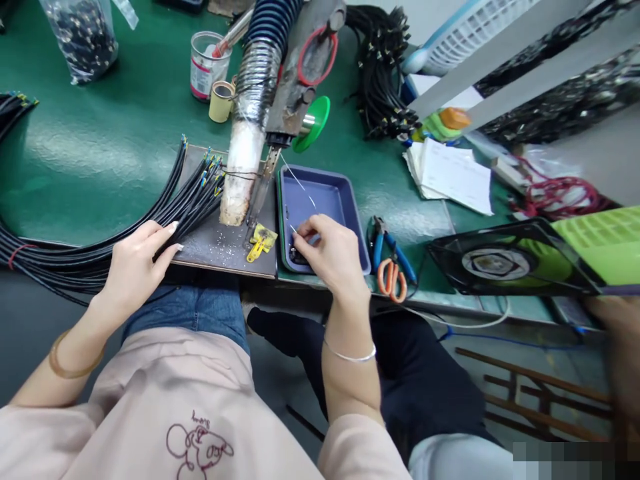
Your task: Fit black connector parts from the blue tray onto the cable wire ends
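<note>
My left hand (135, 267) rests on a bundle of black cables (165, 213) at the table's front edge, fingers curled over them; the cable ends with coloured wire tips lie on a dark metal plate (220, 243). My right hand (333, 253) reaches into a blue tray (345, 200) and pinches something small; a thin solder wire (300, 183) runs up from the fingers. A soldering iron on a foil-wrapped fume hose (250, 147) hangs over the plate. A yellow clip (261, 241) lies on the plate under the iron's tip.
Pliers and orange-handled scissors (393, 263) lie right of the tray. A fan (500, 260), papers (453, 177), a cup with a tool (207, 63), a tape roll (221, 100), more cable bundles (385, 73) and a parts bag (85, 33) stand around on the green table.
</note>
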{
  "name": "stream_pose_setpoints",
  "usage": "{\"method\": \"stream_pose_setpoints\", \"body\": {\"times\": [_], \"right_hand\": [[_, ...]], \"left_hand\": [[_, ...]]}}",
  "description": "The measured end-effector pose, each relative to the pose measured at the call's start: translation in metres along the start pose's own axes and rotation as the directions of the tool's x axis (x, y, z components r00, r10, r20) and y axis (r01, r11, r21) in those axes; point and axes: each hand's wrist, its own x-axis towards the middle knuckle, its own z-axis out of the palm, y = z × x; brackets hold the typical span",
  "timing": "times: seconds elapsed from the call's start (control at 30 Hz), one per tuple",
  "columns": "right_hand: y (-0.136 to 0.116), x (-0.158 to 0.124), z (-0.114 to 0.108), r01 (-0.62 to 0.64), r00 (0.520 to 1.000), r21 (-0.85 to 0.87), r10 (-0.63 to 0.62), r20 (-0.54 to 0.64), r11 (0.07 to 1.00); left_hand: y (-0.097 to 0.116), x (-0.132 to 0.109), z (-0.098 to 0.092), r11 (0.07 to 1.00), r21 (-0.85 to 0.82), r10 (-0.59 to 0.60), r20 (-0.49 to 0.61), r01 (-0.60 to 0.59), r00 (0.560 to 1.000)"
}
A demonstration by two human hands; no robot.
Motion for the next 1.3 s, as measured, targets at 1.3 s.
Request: {"method": "stream_pose_setpoints", "body": {"times": [1.3], "right_hand": [[-0.094,-0.065,0.037,0.087,0.898,0.587,0.192,-0.396,0.805]], "left_hand": [[0.074,0.003,0.049,0.284,-0.876,-0.154,0.359,0.389,0.921]]}}
